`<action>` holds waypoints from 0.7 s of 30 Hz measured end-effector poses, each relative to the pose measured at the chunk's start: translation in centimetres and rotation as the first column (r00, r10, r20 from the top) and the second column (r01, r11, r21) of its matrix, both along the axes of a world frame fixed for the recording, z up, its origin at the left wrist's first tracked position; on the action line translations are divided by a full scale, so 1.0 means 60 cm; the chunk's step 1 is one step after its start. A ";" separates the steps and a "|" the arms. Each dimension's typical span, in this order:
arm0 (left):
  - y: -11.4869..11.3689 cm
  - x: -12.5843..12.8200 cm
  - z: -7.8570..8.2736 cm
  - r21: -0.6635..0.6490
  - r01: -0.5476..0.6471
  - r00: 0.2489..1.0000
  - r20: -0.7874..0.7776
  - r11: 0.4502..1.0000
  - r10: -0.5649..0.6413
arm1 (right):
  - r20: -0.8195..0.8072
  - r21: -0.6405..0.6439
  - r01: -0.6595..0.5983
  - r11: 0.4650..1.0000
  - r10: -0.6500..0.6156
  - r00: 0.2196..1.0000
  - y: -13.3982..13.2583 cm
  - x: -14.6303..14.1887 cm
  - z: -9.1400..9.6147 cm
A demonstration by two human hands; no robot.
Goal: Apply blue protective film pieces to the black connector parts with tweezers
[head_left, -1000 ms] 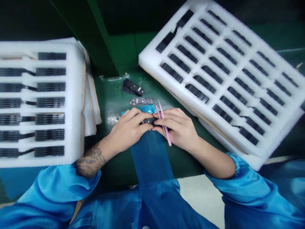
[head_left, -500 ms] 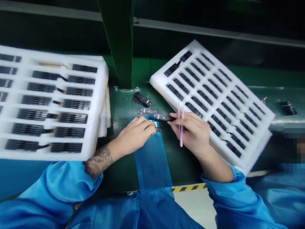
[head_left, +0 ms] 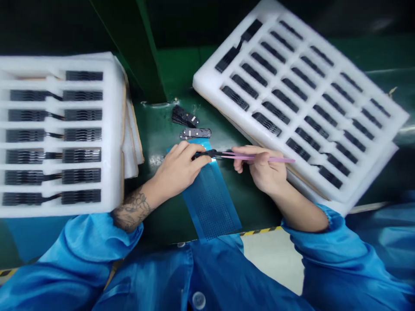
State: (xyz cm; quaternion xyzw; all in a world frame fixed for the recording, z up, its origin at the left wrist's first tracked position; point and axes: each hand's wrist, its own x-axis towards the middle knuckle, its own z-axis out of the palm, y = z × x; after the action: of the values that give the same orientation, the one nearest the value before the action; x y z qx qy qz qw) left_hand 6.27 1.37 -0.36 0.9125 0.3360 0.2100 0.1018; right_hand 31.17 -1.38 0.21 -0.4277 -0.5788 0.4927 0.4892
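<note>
Head view: left hand (head_left: pixel 177 175), fingers (head_left: pixel 191 149) pinched on thin black component strip (head_left: pixel 205 153), at hand's 2 o'clock, over blue perforated mat (head_left: pixel 210 203). Right hand (head_left: pixel 264 170) fingers narrow on pink tweezers (head_left: pixel 259 158), tips at strip. Strip light, stiff, probably fragile: take by edges.

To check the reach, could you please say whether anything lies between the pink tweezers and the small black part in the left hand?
Nothing visible does: the long pink tweezers, held in the right hand, reach straight to the small black part pinched by the left hand, above the blue perforated mat.
</note>
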 end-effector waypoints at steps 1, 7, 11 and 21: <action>0.000 0.000 -0.001 0.018 -0.009 1.000 0.002 1.000 0.009 | -0.018 -0.060 -0.017 0.998 0.016 1.000 0.000 0.002 -0.002; 0.002 0.002 0.003 -0.027 0.018 0.998 -0.064 0.999 -0.019 | -0.038 -0.283 -0.151 0.947 0.146 0.989 0.018 0.012 0.012; 0.004 0.005 0.005 -0.017 0.027 0.998 -0.053 1.000 -0.028 | 0.014 -0.249 -0.229 0.941 0.240 0.971 0.020 0.023 0.024; 0.002 0.015 0.002 -0.071 -0.061 0.998 0.030 0.996 0.063 | 0.076 -0.186 0.016 0.982 -0.001 0.997 0.013 0.002 0.013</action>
State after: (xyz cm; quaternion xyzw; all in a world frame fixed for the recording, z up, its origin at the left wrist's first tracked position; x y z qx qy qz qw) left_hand 7.20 1.50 -0.23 0.8940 0.3695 0.2160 0.1324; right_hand 31.27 -0.61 1.01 -0.4925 -0.5465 0.5259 0.4268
